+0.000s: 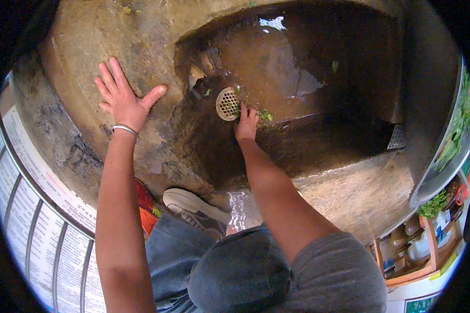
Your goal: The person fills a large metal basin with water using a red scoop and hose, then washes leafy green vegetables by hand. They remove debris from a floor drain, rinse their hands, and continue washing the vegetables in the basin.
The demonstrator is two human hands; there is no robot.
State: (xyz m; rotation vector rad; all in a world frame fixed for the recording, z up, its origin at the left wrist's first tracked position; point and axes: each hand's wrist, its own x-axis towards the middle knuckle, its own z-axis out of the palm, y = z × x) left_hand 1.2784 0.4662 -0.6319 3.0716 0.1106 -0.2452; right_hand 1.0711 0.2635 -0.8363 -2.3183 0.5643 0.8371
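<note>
My left hand (129,103), with a bangle at the wrist, lies with fingers spread on the wet concrete ledge (156,43) left of a sunken basin. It holds nothing. Down in the basin, my right hand (247,121) reaches to the right edge of a round drain grate (227,104). Its fingertips are at a small clump of green leaves (265,116), bent around some of them. The grate looks tilted, and bits of leaf cling to it. Loose leaves lie nearby on the basin's wet brown floor (258,66).
A perforated plate (396,137) is set at the basin's right end. Greens (454,137) lie in a metal container (423,191) at far right, near a wooden shelf (411,279). Printed panels (39,219) stand at lower left. A shoe (188,201) rests by the basin's near edge.
</note>
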